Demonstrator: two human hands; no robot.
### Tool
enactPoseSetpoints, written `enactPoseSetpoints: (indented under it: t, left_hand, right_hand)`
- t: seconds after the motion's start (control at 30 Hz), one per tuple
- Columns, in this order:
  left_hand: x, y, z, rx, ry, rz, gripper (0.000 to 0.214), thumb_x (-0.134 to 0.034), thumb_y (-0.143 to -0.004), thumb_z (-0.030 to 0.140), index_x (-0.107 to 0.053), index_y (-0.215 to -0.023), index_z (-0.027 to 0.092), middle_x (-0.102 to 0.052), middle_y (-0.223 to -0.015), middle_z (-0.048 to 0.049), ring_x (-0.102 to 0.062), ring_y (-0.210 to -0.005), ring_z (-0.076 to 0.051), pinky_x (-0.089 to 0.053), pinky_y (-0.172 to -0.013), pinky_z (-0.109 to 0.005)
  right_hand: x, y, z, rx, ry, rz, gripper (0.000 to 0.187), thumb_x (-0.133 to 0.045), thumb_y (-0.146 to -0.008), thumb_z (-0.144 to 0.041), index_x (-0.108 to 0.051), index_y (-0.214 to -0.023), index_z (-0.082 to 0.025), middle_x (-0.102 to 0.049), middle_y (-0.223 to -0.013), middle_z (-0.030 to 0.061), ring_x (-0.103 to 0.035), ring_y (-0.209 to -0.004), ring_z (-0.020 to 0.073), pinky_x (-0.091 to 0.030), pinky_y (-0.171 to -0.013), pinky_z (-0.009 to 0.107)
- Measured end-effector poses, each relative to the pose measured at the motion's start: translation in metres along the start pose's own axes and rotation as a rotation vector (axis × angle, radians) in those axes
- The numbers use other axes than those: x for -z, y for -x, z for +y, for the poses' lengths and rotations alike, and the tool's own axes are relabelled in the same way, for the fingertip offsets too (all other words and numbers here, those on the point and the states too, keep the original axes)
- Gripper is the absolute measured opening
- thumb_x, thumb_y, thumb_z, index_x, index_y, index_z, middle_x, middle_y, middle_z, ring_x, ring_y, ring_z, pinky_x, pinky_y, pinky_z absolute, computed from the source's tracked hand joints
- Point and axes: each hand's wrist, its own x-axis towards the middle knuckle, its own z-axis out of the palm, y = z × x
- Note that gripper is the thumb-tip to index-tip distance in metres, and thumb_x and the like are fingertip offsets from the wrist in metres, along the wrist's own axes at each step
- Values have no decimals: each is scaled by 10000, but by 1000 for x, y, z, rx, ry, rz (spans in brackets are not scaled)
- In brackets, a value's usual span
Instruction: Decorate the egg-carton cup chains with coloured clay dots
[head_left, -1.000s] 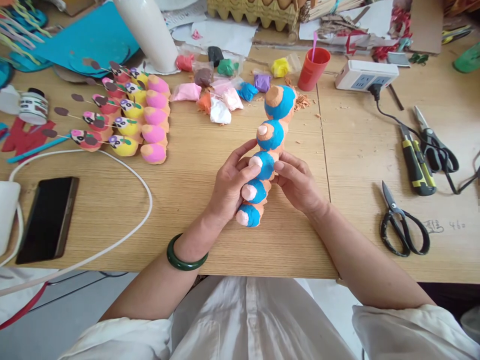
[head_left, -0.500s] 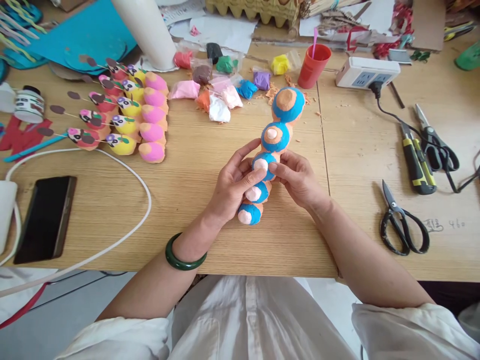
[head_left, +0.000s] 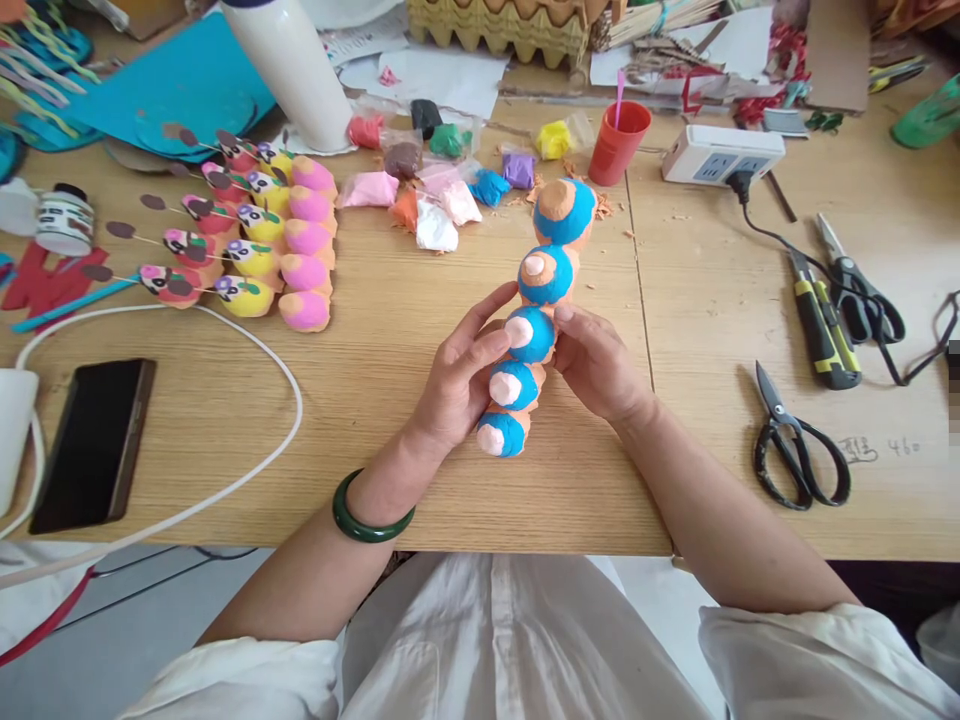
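Right thumb (head_left: 565, 317) shifted, hands (head_left: 452, 385) (head_left: 602, 370) gripping orange strip (head_left: 537, 336), 5 blue bumps (head_left: 528, 386), 4 pale tips (head_left: 505, 388)

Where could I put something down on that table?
Bare wood shows between the white cable and the left hand, and between the right hand and the nearer black-handled scissors. It's crowded along the far side, with coloured packets, the red cup and egg cartons.

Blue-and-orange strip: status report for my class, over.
Left hand, right hand: both holding the strip. Four bumps pale-pink-tipped, farthest orange-tipped. Orange crumbs by its far end.
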Motion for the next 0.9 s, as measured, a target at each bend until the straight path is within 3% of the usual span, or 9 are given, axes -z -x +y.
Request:
enactPoseSetpoints:
  t: [0.2,0.4,0.57,0.67,0.9]
  left_hand:
    - [-3,0,-4,-135,-89,70,506,-937,-841,393,-761,-1315,372,-765,-949,-1,-726,-819,-208,-515,-692,-319]
    - [-6,4,-2,-228,-168,87,619,-1016,-749,328,-753,-1309,353,-734,-837,35,-725,-827,-194,-528,-761,-311]
    - [-7,6,1,-164,-23,22,522,-936,-842,492,-776,-1308,320,-742,-849,3,-666,-709,-159,-491,-635,-288]
    - [-7,5,3,-102,11,29,503,-971,-800,417,-777,-1257,338,-743,-846,22,-584,-621,-122,-446,-569,-268]
    - [-7,0,3,-7,69,94,535,-963,-774,342,-749,-1265,330,-741,-880,23,-691,-761,-183,-499,-700,-317]
  right_hand:
    - [5,-1,6,-23,-33,-19,365,-892,-835,-583,-776,-870,-238,-749,-841,3,-680,-766,157,-605,-741,295]
    - [8,-1,6,-87,-37,-68,348,-853,-856,-578,-764,-898,-245,-764,-896,22,-712,-816,197,-609,-750,344]
    - [10,0,4,-111,-47,-23,326,-878,-801,-531,-785,-923,-243,-779,-907,22,-709,-806,196,-611,-757,340]
    - [9,0,4,-115,-22,-33,331,-886,-787,-534,-791,-915,-244,-792,-904,30,-732,-833,208,-628,-797,349]
    - [4,-2,5,-107,-7,-13,416,-778,-891,-675,-743,-909,-262,-802,-906,36,-757,-873,218,-656,-771,342]
